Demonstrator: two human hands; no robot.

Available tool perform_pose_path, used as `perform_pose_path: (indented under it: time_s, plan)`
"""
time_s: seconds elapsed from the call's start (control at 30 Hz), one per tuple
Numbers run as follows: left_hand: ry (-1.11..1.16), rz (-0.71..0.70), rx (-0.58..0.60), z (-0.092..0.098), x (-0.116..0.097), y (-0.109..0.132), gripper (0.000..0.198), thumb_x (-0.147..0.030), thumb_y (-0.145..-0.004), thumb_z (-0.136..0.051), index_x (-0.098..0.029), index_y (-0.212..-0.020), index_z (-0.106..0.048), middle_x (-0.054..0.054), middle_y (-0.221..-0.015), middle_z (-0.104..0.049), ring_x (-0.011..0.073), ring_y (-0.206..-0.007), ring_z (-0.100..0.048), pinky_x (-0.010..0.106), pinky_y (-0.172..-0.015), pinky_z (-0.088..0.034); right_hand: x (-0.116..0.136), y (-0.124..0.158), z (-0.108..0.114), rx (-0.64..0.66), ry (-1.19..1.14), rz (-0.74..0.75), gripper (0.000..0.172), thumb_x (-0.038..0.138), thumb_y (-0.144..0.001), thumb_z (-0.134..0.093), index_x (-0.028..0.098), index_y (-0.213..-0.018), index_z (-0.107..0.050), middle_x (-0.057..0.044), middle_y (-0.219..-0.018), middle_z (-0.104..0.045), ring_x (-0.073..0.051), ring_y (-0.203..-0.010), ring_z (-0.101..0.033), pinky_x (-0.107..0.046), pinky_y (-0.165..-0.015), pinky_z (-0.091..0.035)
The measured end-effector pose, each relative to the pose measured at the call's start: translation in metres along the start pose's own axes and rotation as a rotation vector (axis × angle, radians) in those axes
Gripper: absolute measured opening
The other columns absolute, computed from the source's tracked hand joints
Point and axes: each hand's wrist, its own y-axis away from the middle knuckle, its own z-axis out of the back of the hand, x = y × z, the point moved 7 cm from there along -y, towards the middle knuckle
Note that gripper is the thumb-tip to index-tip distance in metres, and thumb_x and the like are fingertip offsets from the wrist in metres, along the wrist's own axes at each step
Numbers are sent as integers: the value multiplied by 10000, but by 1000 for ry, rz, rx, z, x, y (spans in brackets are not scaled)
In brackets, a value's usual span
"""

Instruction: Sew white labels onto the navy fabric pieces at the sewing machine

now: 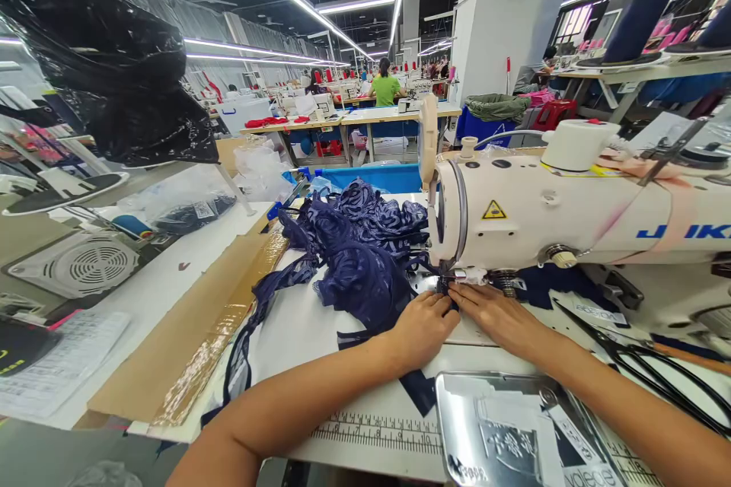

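White bench [285, 358], machine [514, 213] beyond the fingers [471, 298].
Navy cloth [419, 393] is pressed by left hand [426, 326] and right hand [496, 313], seemingly for steadiness; pinching cannot be told.

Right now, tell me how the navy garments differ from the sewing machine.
Colour: the navy garments are dark blue, while the sewing machine is cream-white with blue lettering.
Form: the garments lie in a soft, crumpled heap; the machine is rigid and smooth.
Shared: both are on the white worktable, near the left hand and right hand.
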Motion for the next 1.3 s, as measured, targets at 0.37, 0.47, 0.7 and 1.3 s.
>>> perform_pose_path:
  time_s: [0.37,0.47,0.7,1.3]
  plan:
    - [-3,11,-11,-2,2,-4,130,-146,-849,-448,-100,-869,-567,112,-947,-631,205,-909,-602,319,-830,-463,-5,2,-1,0,4,-9,551,-48,-692,-362,94,-1201,-517,-123,-1209,-574,-235,-988,-586,-364,-779,-543]
    - [-8,26,4,-3,2,-6,110,-137,-839,-465,-99,-848,-568,106,-915,-638,203,-879,-609,319,-808,-465,-6,1,-1,6,4,-35,528,-32,-711,-368,100,-1197,-525,-128,-1195,-583,-234,-982,-591,-367,-787,-537]
    - [-62,38,-24,-1,2,-11,88,-137,-829,-499,-99,-800,-574,93,-841,-657,196,-790,-622,330,-777,-464,-6,-5,4,-24,43,-30,502,-38,-693,-374,77,-1141,-571,-129,-1140,-619,-218,-890,-627,-337,-738,-549]
    - [65,212,21,8,37,17,172,-62,-768,-491,-136,-886,-592,60,-874,-653,189,-837,-600,345,-826,-444,-19,-6,13,-48,-110,-127,314,213,-844,-412,169,-1051,-644,-110,-1012,-674,-236,-870,-640,-397,-756,-514]
